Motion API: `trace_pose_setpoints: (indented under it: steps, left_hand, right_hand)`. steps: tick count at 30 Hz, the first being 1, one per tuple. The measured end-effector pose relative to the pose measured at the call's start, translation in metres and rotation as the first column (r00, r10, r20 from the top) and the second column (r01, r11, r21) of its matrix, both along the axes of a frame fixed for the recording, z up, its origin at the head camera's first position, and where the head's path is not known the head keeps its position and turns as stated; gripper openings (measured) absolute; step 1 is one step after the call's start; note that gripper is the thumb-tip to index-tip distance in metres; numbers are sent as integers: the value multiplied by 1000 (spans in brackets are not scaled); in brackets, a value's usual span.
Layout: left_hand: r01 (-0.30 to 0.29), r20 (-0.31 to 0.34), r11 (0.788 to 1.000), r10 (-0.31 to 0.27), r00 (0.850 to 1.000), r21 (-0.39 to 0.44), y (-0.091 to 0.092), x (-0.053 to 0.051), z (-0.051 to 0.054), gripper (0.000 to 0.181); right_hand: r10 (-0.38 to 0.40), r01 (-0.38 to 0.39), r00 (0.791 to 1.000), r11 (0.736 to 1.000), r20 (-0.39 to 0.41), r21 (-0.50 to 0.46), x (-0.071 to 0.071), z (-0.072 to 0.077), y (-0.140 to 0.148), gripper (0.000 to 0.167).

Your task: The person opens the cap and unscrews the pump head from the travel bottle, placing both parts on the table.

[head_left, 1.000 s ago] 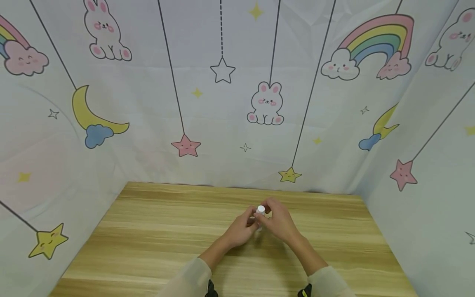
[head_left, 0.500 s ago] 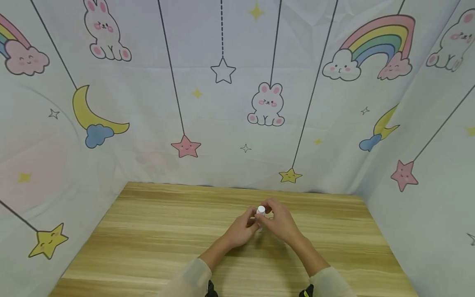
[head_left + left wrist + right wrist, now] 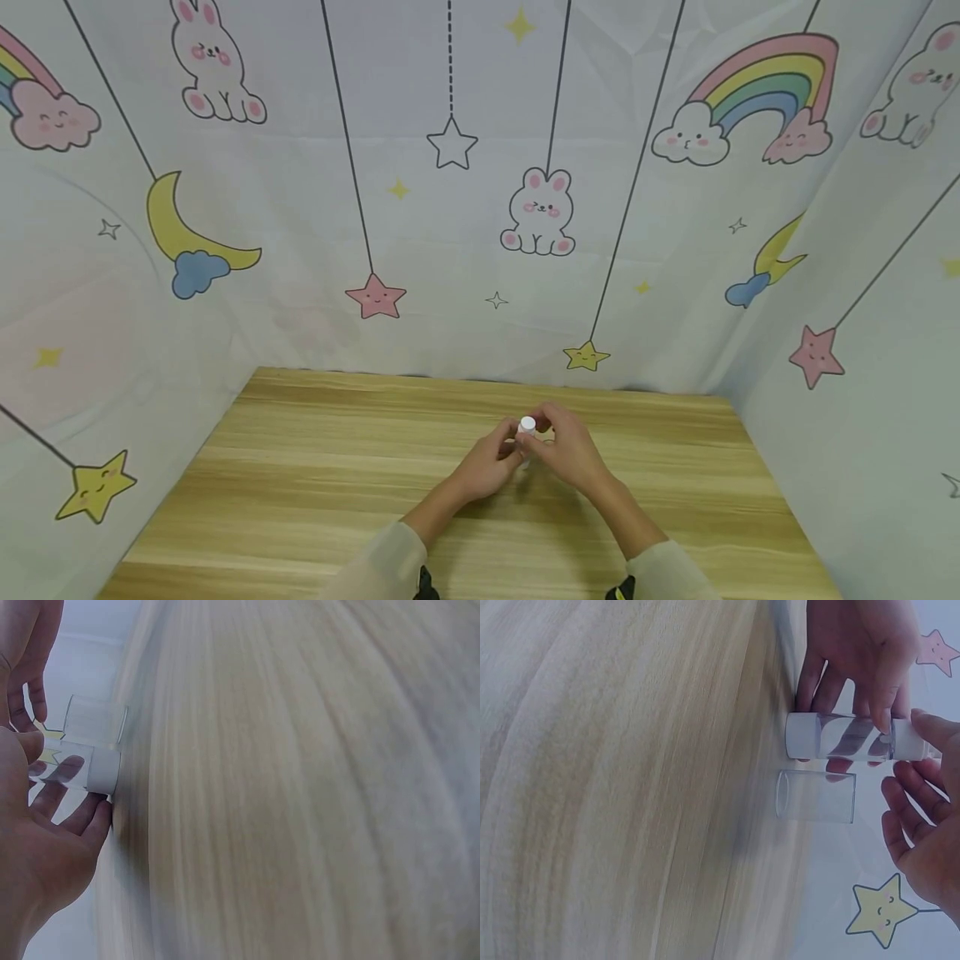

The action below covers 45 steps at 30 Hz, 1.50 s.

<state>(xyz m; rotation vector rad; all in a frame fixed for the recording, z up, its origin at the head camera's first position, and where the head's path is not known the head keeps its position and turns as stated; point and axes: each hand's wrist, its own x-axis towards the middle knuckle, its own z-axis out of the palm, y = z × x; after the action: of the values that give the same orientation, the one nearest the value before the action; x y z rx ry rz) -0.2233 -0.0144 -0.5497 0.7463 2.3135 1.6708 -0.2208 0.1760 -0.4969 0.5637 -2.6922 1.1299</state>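
Note:
A slim bottle stands upright on the wooden table, with a white top (image 3: 527, 424), a clear body (image 3: 847, 737) and a white base (image 3: 103, 772). My left hand (image 3: 483, 468) (image 3: 56, 851) (image 3: 862, 656) grips the clear body low down, its fingers around it. At the upper end, my right hand (image 3: 568, 448) (image 3: 930, 825) pinches the white collar (image 3: 907, 740), thumb on one side. Beside the bottle, not touching it in the right wrist view, a clear open-ended cap or cup (image 3: 817, 796) (image 3: 96, 720) stands on the table; my right hand mostly hides it in the head view.
The wood-grain table (image 3: 322, 450) reaches back to a pale fabric wall (image 3: 450, 333) printed with stars, rabbits and rainbows. More of this fabric hangs along the left and right sides.

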Motion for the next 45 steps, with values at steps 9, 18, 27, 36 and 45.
trace_pose_setpoints:
  steps: [9,18,27,36,45]
  left_hand:
    - [-4,-5,1000,4,1000,-2,1,2,0,20]
    - [-10,-8,1000,10,1000,0,2,3,0,21]
    - [-17,-1,1000,17,1000,-4,2,3,-1,24]
    - [-17,1,1000,17,1000,-6,2,2,-2,26]
    - [-13,-2,1000,13,1000,-4,1,1,-2,26]
  right_hand:
    - [27,-27,1000,1000,-15,8,0,0,3,21]
    - [54,-54,999,998,4,30,0,1,4,19]
    - [93,-92,996,994,-16,60,1,2,6,17]
    - [111,-110,994,991,-14,78,1,5,6,19]
    - [121,-120,993,991,-10,59,2,5,6,23]
